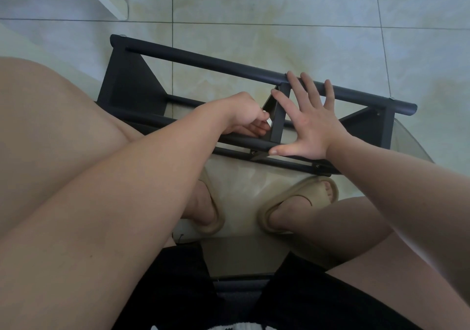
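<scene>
**A:** What lies in front of the person?

**B:** A black metal frame [132,85] of rails and flat panels. It sits at an angle on a clear glass top [412,136], just beyond the person's knees.

**A:** What is the left hand doing?

**B:** The left hand [244,113] is curled, with thumb and fingers pinching a small white piece [267,121] against the frame's centre strut [278,121]. I cannot tell what the piece is.

**A:** And the right hand?

**B:** The right hand [312,126] is flat with its fingers spread wide, gripping nothing. Its fingertips rest on the top rail [203,60] and its thumb on the lower rail [241,141].

**A:** Anything else?

**B:** Two feet in beige slippers [300,202] show through the glass, on a pale tiled floor [279,4]
</scene>
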Demonstrator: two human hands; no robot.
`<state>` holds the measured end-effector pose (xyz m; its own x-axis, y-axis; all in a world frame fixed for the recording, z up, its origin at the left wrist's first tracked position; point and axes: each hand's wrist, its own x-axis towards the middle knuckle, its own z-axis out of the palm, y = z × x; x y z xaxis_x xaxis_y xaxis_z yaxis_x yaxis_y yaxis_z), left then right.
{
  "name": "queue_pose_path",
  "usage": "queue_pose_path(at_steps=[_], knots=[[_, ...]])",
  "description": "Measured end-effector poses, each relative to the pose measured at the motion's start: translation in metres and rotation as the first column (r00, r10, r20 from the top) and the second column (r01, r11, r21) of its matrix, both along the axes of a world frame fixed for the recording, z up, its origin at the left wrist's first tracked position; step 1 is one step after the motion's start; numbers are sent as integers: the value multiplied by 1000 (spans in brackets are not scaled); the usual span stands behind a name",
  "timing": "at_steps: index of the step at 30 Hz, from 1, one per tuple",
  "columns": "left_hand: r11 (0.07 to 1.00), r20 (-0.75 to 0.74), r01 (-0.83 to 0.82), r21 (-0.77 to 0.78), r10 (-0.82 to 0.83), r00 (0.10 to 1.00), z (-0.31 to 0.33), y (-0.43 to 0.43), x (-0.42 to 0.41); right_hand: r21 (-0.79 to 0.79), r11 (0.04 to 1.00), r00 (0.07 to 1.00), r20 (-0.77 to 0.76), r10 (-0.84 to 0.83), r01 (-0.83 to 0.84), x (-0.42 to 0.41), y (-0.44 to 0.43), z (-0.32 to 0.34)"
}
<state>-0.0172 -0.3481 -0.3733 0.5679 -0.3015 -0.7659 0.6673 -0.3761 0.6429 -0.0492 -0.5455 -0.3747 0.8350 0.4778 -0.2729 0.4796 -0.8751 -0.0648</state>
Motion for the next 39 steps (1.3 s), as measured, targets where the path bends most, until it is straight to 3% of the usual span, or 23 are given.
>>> queue_pose_path(at_steps=[39], knots=[[942,148,301,151,-322,935,-3,9,0,-1,1000,1000,-1,2,-2,0,1,-1]])
